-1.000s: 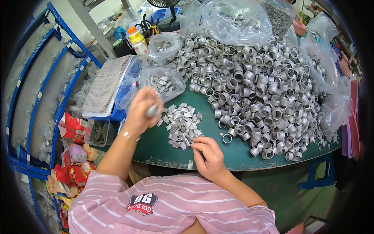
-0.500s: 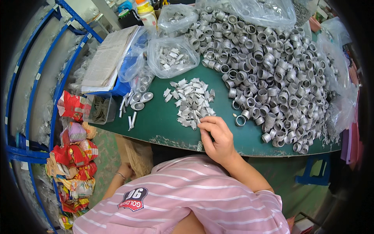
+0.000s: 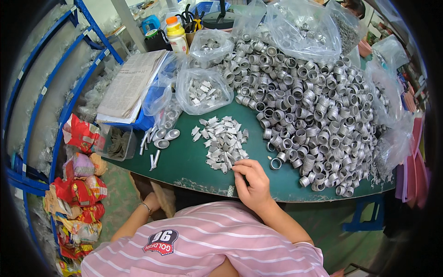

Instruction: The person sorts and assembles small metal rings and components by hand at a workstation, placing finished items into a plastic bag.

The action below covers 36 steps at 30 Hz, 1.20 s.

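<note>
My right hand (image 3: pixel 253 183) rests at the near edge of a small heap of flat silver metal pieces (image 3: pixel 225 141) on the green table (image 3: pixel 184 159). Its fingers are bent, with thumb and index tips close together against the heap's nearest pieces; whatever may be between them is too small to make out. Below the table edge, my left hand (image 3: pixel 151 202) is beside a brown bag or sack (image 3: pixel 164 196), its fingers mostly hidden. Right of the heap, one loose ring (image 3: pixel 275 163) lies before a big pile of grey threaded metal rings (image 3: pixel 307 111).
Left of the heap lie spoon-like metal parts (image 3: pixel 161 143), a clear plastic box (image 3: pixel 117 143) and papers (image 3: pixel 131 85) over a blue bin. Clear bags of parts (image 3: pixel 204 92) stand behind. A blue rack (image 3: pixel 69 106), colourful sacks (image 3: pixel 85 189) and a blue stool (image 3: pixel 364 214) flank the table.
The whole view has shifted, so the table appears lower and more shows behind it. My right hand stays at the heap's near edge, and my left hand remains by the brown bag.
</note>
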Each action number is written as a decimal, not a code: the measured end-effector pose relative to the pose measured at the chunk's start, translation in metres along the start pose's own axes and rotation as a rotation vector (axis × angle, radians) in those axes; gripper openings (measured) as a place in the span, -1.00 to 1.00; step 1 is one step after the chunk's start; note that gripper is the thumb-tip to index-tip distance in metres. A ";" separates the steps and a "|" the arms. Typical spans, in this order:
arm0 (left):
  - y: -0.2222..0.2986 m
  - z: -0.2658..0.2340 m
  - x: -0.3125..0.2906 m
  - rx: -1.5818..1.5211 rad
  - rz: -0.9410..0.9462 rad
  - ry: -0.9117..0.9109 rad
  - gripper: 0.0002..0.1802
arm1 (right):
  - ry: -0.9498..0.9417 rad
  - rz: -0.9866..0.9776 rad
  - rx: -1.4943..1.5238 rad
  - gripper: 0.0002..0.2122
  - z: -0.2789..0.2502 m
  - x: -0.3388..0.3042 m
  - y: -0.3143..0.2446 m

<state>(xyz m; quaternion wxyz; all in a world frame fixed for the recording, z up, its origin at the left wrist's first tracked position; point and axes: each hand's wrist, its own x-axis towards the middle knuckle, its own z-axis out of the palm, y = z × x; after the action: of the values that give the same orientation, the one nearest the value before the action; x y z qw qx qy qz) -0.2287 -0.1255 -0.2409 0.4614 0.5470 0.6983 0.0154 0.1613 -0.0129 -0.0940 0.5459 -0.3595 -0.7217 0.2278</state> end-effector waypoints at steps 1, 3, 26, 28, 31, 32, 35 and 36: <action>-0.043 0.011 0.015 0.301 0.161 -0.092 -0.63 | -0.025 -0.021 -0.043 -0.82 -0.004 0.004 0.001; -0.115 0.033 0.031 0.118 0.153 -0.089 -0.60 | -0.063 -0.080 -0.130 -0.80 -0.016 0.026 0.005; 0.274 -0.083 -0.034 -0.081 0.893 0.266 -0.89 | 0.059 -0.428 -0.835 -0.88 -0.066 0.240 0.102; 0.294 -0.075 -0.007 -0.090 0.988 0.366 -0.90 | 0.041 -0.143 -0.431 -0.84 -0.058 0.228 0.085; 0.325 -0.065 0.020 -0.166 1.092 0.438 -0.91 | 0.030 -0.018 0.131 -0.70 -0.054 0.211 0.077; 0.329 -0.061 0.026 -0.209 1.108 0.466 -0.91 | 0.018 0.044 0.251 -0.67 -0.051 0.207 0.070; 0.332 -0.052 0.043 -0.309 1.135 0.537 -0.93 | -0.035 0.180 0.430 -0.59 -0.055 0.200 0.066; 0.328 -0.050 0.047 -0.321 1.135 0.549 -0.94 | -0.053 0.218 0.459 -0.56 -0.056 0.199 0.067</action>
<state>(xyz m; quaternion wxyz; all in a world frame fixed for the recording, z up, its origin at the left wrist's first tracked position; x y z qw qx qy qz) -0.0147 0.0672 -0.0686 0.2623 0.7313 0.3825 0.5001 0.2039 0.1790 -0.0007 0.5663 -0.2958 -0.6221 0.4525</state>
